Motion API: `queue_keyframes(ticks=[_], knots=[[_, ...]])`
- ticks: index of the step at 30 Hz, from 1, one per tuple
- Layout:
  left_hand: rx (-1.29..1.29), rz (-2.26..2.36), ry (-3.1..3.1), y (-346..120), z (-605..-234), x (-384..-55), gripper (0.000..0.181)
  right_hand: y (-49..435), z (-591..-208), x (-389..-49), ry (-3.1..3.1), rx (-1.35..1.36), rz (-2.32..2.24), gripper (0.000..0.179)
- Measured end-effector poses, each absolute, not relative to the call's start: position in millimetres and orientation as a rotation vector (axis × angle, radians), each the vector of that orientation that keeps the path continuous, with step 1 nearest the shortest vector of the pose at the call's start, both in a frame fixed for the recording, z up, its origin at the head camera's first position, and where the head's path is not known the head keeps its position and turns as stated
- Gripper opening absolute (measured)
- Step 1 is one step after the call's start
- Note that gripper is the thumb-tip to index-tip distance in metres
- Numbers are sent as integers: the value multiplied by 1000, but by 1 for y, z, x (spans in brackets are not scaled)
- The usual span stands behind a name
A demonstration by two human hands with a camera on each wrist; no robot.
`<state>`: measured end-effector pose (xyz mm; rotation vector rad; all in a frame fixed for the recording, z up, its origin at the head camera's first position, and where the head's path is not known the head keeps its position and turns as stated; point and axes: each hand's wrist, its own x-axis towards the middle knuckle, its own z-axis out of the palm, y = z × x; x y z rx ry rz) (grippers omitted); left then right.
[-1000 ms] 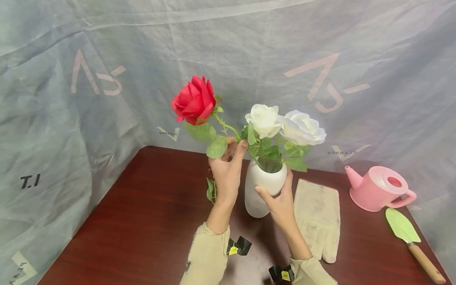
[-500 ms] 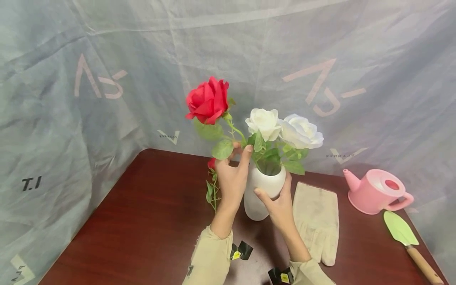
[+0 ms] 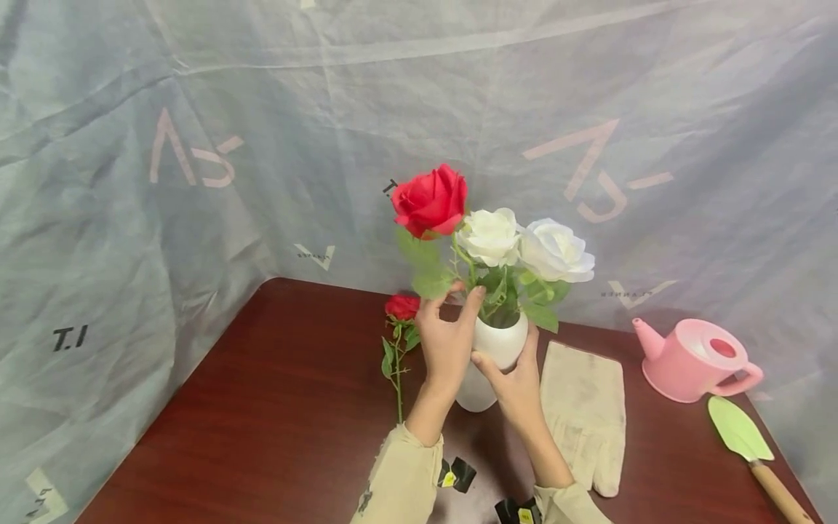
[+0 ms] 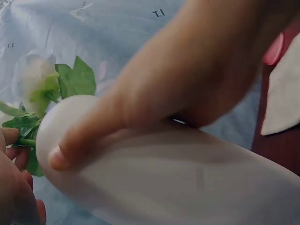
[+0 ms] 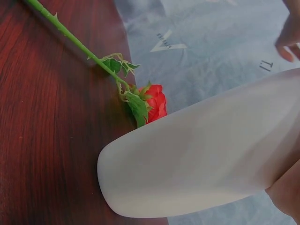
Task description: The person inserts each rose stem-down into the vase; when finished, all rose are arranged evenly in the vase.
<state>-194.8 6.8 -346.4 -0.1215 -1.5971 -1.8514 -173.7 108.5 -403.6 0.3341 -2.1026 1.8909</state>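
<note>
My left hand (image 3: 447, 342) pinches the stem of a red rose (image 3: 431, 200), whose bloom leans just left of the white ones. The stem's lower end is hidden by the hand and the vase mouth. With thumb and fingers around its upper body, my right hand (image 3: 515, 382) grips a white vase (image 3: 500, 343). In the left wrist view that thumb lies along the vase (image 4: 197, 173) near its mouth. Two white roses, one creamy (image 3: 489, 236) and one paler (image 3: 556, 249), stand in the vase with green leaves. The right wrist view shows the vase's base (image 5: 140, 180) low by the table.
A second red rose (image 3: 401, 307) lies on the dark red table (image 3: 281, 393), left of the vase. To the right are a beige glove (image 3: 583, 407), a pink watering can (image 3: 697, 364) and a green trowel (image 3: 740, 429) with wooden handle. Grey cloth (image 3: 327, 145) hangs behind.
The left hand has carried the red rose rightward and slightly lower, closer to the white roses. More of the rose on the table now shows. The right hand keeps its grip on the vase.
</note>
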Motion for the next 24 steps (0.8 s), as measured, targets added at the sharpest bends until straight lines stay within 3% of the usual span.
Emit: queue_keyframes(ticks=[5,13,24], knots=[[-117,-1861,-1646,3,-342,-179,16,108,-403,-174,-2087,340,1899,87],[-71,-1945,-1634,1,-371,-185,44,106,-403,-175,-2057,354,1875,87],[-62,-1773,-1574,-22,-401,-172,21,106,-405,-175,-2079,313,1828,87]])
